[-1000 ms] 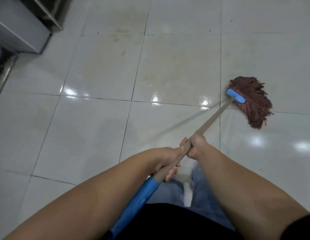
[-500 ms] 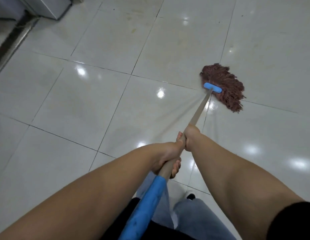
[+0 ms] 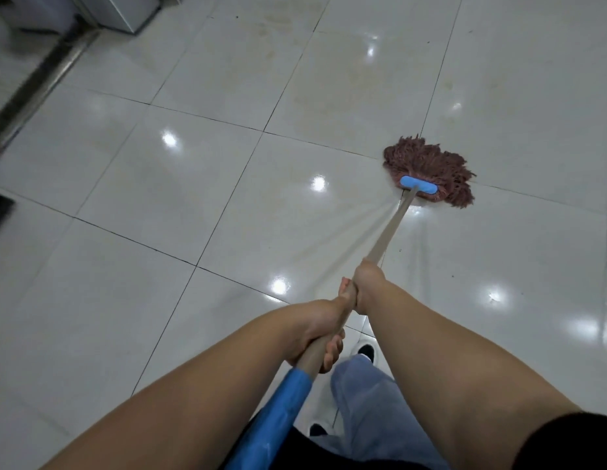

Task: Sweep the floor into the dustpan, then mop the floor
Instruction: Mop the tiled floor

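The left hand [image 3: 317,329] wraps its fingers around the tan mop handle [image 3: 388,232], just above the blue sleeve [image 3: 281,407] that covers the handle's near end, while the right hand [image 3: 368,283] grips the same handle a little farther along, the two hands nearly touching. Beyond the right hand the handle runs forward and slightly to the right to a blue clamp [image 3: 418,186], where the reddish-brown string mop head [image 3: 434,167] lies spread flat on the glossy white tile floor [image 3: 193,184], across a dark grout line. Below the hands, a leg in blue jeans [image 3: 366,401] and a dark shoe [image 3: 366,351] show. Far to the left of the hands, a metal floor strip [image 3: 41,86] and a grey cabinet base [image 3: 126,11] sit blurred at the frame's edge.
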Available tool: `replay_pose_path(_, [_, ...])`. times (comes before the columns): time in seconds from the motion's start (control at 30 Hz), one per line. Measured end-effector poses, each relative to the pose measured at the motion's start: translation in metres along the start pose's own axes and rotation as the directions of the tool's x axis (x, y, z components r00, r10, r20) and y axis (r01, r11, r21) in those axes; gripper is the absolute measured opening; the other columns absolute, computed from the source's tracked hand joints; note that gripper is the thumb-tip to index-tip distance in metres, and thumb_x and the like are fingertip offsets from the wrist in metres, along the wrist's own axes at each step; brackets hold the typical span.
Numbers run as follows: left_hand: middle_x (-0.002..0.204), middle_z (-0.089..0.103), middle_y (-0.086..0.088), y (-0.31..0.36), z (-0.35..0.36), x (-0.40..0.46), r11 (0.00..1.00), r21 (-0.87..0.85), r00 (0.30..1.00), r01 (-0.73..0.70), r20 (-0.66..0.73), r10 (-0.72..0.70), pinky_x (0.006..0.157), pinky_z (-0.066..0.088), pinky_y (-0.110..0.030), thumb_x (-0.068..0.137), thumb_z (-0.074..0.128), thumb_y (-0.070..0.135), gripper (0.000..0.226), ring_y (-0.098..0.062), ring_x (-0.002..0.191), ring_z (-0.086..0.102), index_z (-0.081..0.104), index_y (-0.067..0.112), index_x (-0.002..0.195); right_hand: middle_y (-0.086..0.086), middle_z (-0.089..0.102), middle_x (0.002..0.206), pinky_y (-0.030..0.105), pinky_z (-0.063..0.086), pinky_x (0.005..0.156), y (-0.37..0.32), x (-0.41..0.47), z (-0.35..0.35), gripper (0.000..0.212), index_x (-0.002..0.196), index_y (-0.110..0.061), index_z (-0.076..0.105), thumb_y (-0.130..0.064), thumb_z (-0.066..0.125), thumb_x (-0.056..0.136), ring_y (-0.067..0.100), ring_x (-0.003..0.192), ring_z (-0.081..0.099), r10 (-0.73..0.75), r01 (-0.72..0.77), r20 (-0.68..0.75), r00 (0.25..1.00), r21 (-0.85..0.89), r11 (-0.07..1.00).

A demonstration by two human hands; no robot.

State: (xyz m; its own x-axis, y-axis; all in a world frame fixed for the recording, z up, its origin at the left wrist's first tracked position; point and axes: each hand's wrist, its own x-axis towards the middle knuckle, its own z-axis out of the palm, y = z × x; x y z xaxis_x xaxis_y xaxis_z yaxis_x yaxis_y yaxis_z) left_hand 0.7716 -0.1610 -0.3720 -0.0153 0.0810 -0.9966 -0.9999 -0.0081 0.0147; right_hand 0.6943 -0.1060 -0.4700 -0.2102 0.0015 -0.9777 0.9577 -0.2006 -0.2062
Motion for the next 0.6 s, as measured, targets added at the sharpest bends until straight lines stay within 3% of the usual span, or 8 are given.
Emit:
replay_pose_path(0.1, [0.038,0.038,0.005,-0.041,0.000,-0.003,0.999,-0.006,0.999,-0.047,-0.019,0.047,0.032,0.030,-0.010,0.066,0.035,0.088,0.072,-0.005,0.027,0.032,0.038,0.016,0.064,0.000,0.044,0.061,0.011,0.032,0.030,0.038,-0.012,-0.008,0.037,0.070,-0.017,0.041,-0.039,0.037,0.100,0.011,0.050,0.036,-0.028,0.027,0.059,0.998,0.013,1.000])
replay_pose_path(0.2, [0.039,0.041,0.004,-0.089,-0.003,-0.005,0.994,-0.069,0.997,-0.079,0.019,0.080,0.033,0.033,-0.010,0.071,0.039,0.083,0.070,-0.006,0.028,0.035,0.042,0.013,0.066,0.003,0.052,0.053,0.008,0.036,0.031,0.080,-0.021,-0.021,0.027,0.081,-0.017,0.046,-0.037,0.042,0.098,0.012,0.048,0.041,-0.011,0.012,0.094,0.996,-0.015,1.000])
replay_pose_path(0.3, [0.042,0.046,0.001,-0.139,-0.011,-0.005,0.979,-0.174,0.988,-0.111,0.087,0.127,0.033,0.037,-0.013,0.086,0.043,0.065,0.058,-0.006,0.030,0.041,0.048,0.008,0.077,0.006,0.051,0.060,0.011,0.039,0.032,0.122,-0.031,-0.034,0.034,0.083,-0.013,0.046,-0.045,0.045,0.096,0.013,0.043,0.047,0.037,-0.035,0.112,0.993,-0.019,0.999])
replay_pose_path(0.4, [0.046,0.050,-0.001,-0.176,-0.020,-0.009,0.952,-0.257,0.976,-0.163,0.100,0.194,0.034,0.040,-0.014,0.094,0.044,0.047,0.044,-0.008,0.033,0.045,0.050,0.005,0.084,0.002,0.048,0.050,0.011,0.039,0.032,0.156,-0.039,-0.037,0.035,0.076,-0.014,0.044,-0.042,0.047,0.096,0.012,0.022,0.042,0.063,-0.087,0.172,0.983,0.133,0.987])
replay_pose_path(0.47, [0.048,0.053,-0.003,-0.191,-0.024,-0.016,0.939,-0.283,0.968,-0.196,0.098,0.231,0.038,0.045,-0.016,0.096,0.044,0.038,0.037,-0.010,0.036,0.050,0.052,0.002,0.089,-0.002,0.045,0.058,0.009,0.037,0.032,0.170,-0.044,-0.035,0.032,0.075,-0.015,0.044,-0.039,0.048,0.095,0.010,0.018,0.037,0.057,-0.105,0.203,0.978,0.233,0.967])
replay_pose_path(0.6, [0.046,0.050,-0.003,-0.204,-0.026,-0.033,0.970,-0.177,0.974,-0.166,0.126,0.189,0.038,0.043,-0.016,0.094,0.041,0.049,0.037,-0.011,0.035,0.047,0.043,0.013,0.101,-0.001,0.041,0.066,0.008,0.035,0.032,0.181,-0.053,-0.031,0.033,0.075,-0.012,0.042,-0.036,0.051,0.094,0.009,0.017,0.034,0.041,-0.095,0.167,0.985,0.325,0.941])
